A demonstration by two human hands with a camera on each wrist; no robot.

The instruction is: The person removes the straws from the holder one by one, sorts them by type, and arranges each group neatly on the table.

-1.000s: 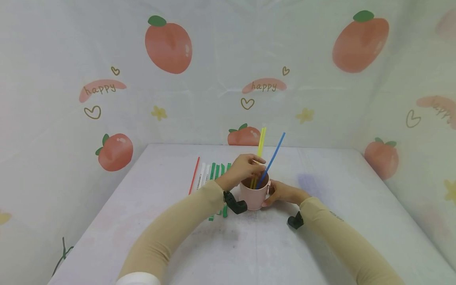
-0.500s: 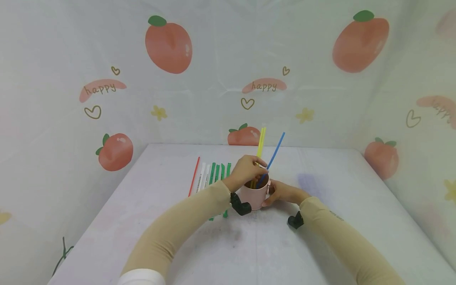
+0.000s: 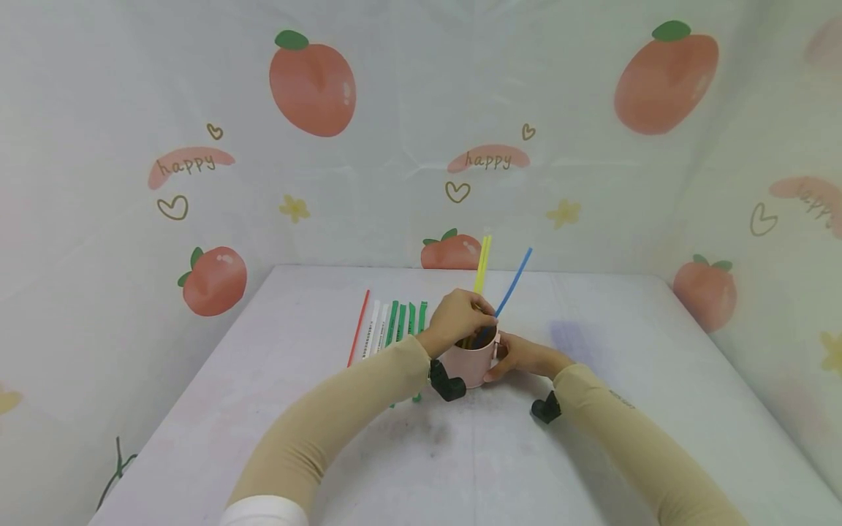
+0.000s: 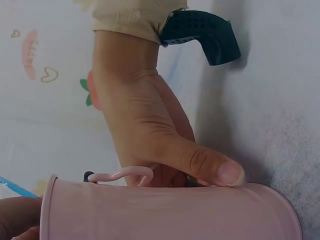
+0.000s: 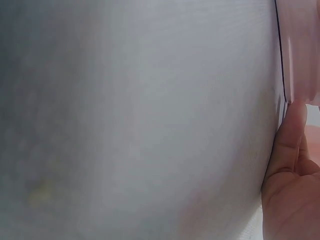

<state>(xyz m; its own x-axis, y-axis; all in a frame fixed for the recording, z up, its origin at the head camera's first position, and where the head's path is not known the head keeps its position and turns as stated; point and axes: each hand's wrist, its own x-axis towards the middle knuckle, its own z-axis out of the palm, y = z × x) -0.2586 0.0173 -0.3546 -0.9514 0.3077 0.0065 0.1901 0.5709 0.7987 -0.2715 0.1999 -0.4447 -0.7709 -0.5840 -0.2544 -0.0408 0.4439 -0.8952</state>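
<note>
The left hand (image 3: 459,317) pinches a blue straw (image 3: 514,282) in the pink mug (image 3: 465,367), towards the far edge of the worktop (image 3: 631,329); the right hand (image 3: 523,356) grips the mug beside its handle (image 4: 135,170).

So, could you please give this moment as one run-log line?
left grip: at mouth of pink cup, hold unclear | right grip: holds cup by its side | yellow straws, blue straw: in cup

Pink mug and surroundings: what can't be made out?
Blue straw, lower end: head view, hidden by the pink mug.
Green sticks: head view, partly covered by the left sleeve.
Print on white sticks: head view, too small.
Pink mug: right wrist view, cut by frame edges.
</note>
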